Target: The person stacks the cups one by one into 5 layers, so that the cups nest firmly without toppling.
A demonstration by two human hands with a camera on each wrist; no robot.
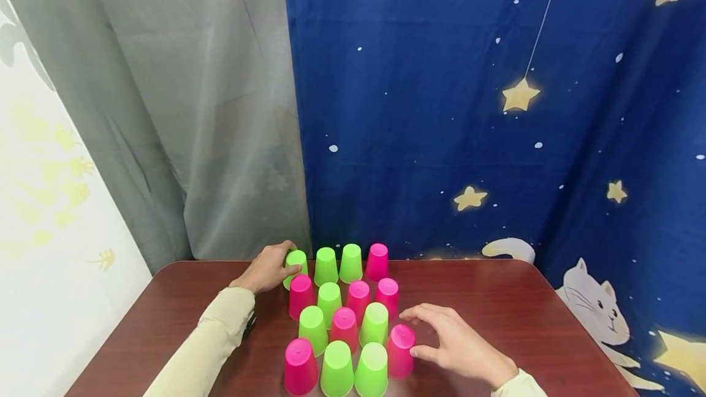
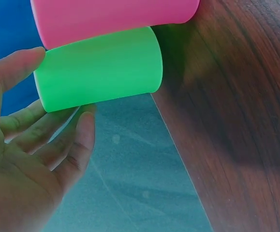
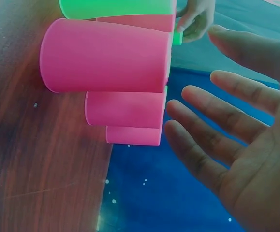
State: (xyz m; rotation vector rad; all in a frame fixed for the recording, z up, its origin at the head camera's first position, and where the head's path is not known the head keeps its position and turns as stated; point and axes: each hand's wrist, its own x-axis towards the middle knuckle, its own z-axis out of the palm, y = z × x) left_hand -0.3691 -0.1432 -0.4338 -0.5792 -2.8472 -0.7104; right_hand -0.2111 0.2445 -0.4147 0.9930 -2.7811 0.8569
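Observation:
Several rows of upside-down plastic cups, green and pink, stand close together on the table. At the back left corner of the group my left hand (image 1: 269, 269) holds a green cup (image 1: 296, 260), thumb on its near side and fingers around the far side. The left wrist view shows the thumb at the edge of this cup's closed end, with a pink cup (image 2: 115, 19) right beside it. My right hand (image 1: 455, 342) is beside the front right pink cup (image 1: 401, 351), fingers apart and loosely bent. In the right wrist view, the palm faces the cups with nothing in it.
The dark red wooden table (image 1: 474, 293) has rounded back corners. Behind it hang a grey curtain (image 1: 237, 139) and a blue curtain (image 1: 402, 109) with stars and a cat. A white patterned cloth (image 1: 44, 213) hangs at the left.

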